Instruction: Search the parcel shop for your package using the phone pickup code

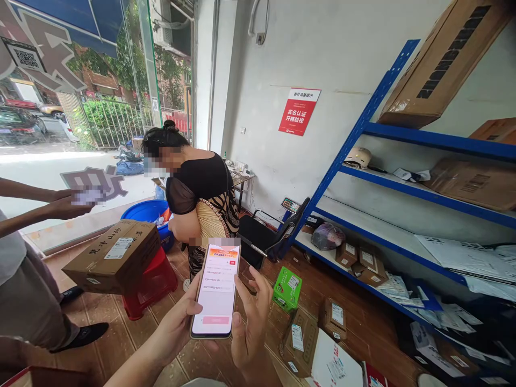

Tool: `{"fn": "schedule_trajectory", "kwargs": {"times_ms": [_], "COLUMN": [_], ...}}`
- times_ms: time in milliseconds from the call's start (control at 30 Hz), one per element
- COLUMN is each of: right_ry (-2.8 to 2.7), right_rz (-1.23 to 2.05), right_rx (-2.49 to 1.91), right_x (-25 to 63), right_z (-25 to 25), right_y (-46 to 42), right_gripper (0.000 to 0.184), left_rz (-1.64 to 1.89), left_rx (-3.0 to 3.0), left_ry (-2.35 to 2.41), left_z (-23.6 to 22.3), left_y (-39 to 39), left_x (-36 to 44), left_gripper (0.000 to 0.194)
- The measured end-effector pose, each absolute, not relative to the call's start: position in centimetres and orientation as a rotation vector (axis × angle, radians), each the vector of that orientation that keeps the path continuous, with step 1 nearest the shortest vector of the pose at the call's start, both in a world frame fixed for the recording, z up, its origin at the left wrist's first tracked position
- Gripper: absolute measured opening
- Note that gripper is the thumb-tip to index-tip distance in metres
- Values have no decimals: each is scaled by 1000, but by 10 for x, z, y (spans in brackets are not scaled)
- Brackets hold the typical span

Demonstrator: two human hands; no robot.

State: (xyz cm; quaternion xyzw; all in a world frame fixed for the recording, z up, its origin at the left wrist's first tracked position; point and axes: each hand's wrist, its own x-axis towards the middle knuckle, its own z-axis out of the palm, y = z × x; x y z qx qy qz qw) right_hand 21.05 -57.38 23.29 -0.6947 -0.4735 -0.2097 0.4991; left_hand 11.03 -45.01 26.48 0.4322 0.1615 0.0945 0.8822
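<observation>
A smartphone (pixel 215 298) with a lit white and pink screen is held upright in front of me. My left hand (pixel 171 328) grips it from the left, with the thumb along the lower left edge. At the phone's right side is my right hand (pixel 253 317), fingers apart and slightly bent. Its index fingertip is over the right edge of the screen; whether it touches the glass I cannot tell. The screen shows a few lines of text and a pink bar near the bottom.
A person (pixel 201 183) bends over a blue tub (pixel 145 210) ahead. On a red stool (pixel 155 282) rests a cardboard box (pixel 113 255); another person's hands (pixel 76 201) hold something at left. Parcels, including a green box (pixel 287 290), lie before the blue shelf rack (pixel 439 138) at right.
</observation>
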Motion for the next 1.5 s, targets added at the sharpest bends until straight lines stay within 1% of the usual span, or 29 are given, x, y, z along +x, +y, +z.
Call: {"fn": "schedule_trajectory", "kwargs": {"times_ms": [167,333,467,700,767,900,1033,1133,1333,1500], "right_ry": [-1135,-1138,-1140,-1286,-1284,-1140,-1140,-1130,-1146,-1083], "right_rz": [-504,-502,-514,-639,-639,-536,-453,-431,-432,-488], "right_rx": [-1678,-1672,-1658,-1536,-1545,-1671,-1764,-1731,-1746,-1734], "right_x": [210,210,210,216,216,217,219,220,217,217], "right_z": [232,231,228,221,224,236,247,249,249,250], "right_y": [-574,-575,-576,-577,-576,-572,-569,-569,-567,-568], "right_gripper": [47,46,46,40,41,50,55,56,57,54], "left_rz": [187,203,222,160,153,129,107,109,102,87], "left_rx": [884,846,831,885,914,961,1010,1016,988,996], "left_ry": [353,246,225,298,307,290,286,286,243,239], "left_z": [275,255,243,263,266,268,269,269,265,270], "left_y": [-454,-447,-443,-448,-448,-449,-450,-451,-449,-451], "left_x": [109,111,112,108,108,109,110,110,109,110], "left_gripper": [87,81,81,81,84,87,85,81,79,85]}}
